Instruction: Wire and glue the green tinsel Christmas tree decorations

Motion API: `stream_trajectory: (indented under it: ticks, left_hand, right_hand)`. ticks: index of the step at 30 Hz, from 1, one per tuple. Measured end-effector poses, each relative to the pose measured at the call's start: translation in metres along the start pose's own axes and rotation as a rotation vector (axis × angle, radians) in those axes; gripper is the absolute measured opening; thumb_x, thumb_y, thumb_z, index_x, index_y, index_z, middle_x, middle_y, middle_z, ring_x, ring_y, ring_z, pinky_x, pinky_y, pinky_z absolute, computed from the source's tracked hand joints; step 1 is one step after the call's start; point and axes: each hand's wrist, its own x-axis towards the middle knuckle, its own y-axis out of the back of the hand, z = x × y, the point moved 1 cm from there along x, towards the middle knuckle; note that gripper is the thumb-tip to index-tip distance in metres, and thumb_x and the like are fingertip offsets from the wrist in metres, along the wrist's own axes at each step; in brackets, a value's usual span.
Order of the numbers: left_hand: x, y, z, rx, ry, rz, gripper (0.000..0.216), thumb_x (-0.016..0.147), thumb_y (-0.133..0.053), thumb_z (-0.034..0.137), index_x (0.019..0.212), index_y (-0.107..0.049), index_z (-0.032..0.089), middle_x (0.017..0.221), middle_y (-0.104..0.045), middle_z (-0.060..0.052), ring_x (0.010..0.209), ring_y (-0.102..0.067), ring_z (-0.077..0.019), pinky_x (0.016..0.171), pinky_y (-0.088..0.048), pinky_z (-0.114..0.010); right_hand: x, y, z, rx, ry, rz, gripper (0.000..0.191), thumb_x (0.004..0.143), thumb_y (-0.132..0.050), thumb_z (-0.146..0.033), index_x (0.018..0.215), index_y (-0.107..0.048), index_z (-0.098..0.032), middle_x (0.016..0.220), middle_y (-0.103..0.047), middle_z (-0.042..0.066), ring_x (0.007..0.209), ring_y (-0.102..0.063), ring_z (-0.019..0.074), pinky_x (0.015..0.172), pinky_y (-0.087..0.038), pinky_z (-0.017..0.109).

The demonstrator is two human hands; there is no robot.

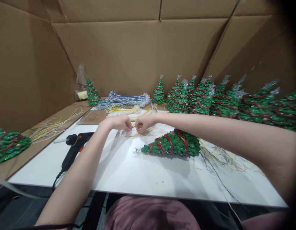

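Observation:
My left hand and my right hand meet at the far middle of the white board, fingers curled and pinching thin pale yellow strands from a small pile beneath them. A green glitter Christmas tree with red garland and a silver star lies on its side just right of the hands. A black hot glue gun rests on the board to the left of my left forearm.
Several finished green trees stand in a row at the back right. A bundle of blue-grey cords and yellow strands lie at the back and left. Another tree lies far left. Cardboard walls enclose the bench.

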Motion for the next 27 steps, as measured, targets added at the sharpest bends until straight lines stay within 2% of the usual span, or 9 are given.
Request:
stream_trajectory:
  ticks: [5,15,22,27]
  left_hand:
    - [0.002,0.0,-0.002,0.017,0.037,0.002,0.023,0.071,-0.058,0.021,0.089,-0.072,0.017,0.087,-0.072,-0.003,0.074,-0.062,-0.0144,0.062,-0.04,-0.019]
    - [0.007,-0.006,-0.015,0.058,0.168,-0.035,0.03,0.061,-0.059,0.014,0.088,-0.069,0.017,0.083,-0.068,-0.003,0.067,-0.058,-0.013,0.056,-0.039,-0.018]
    - [0.009,-0.005,-0.013,0.031,0.172,-0.047,0.025,0.062,-0.054,0.011,0.083,-0.068,0.013,0.08,-0.068,-0.005,0.07,-0.059,-0.0149,0.058,-0.04,-0.02]
    - [0.011,-0.008,-0.015,0.016,0.179,-0.053,0.032,0.058,-0.057,0.009,0.088,-0.067,0.015,0.08,-0.069,-0.003,0.072,-0.059,-0.015,0.057,-0.039,-0.019]
  right_hand:
    - [0.0,0.002,0.003,0.025,-0.005,0.012,0.013,0.067,-0.061,-0.014,0.061,-0.049,-0.016,0.056,-0.044,-0.006,0.056,-0.038,0.0086,0.056,-0.029,0.024]
    - [0.0,0.005,0.005,0.088,-0.032,0.045,0.01,0.067,-0.059,-0.013,0.066,-0.05,-0.015,0.062,-0.047,-0.004,0.06,-0.041,0.009,0.056,-0.029,0.024]
    - [0.002,0.004,0.004,0.13,-0.037,0.07,0.014,0.072,-0.059,-0.012,0.067,-0.046,-0.016,0.062,-0.044,-0.005,0.058,-0.04,0.0082,0.055,-0.03,0.022]
    - [0.001,0.003,0.004,0.146,-0.042,0.077,0.014,0.075,-0.06,-0.016,0.067,-0.048,-0.016,0.06,-0.043,-0.005,0.056,-0.038,0.0077,0.053,-0.029,0.022]
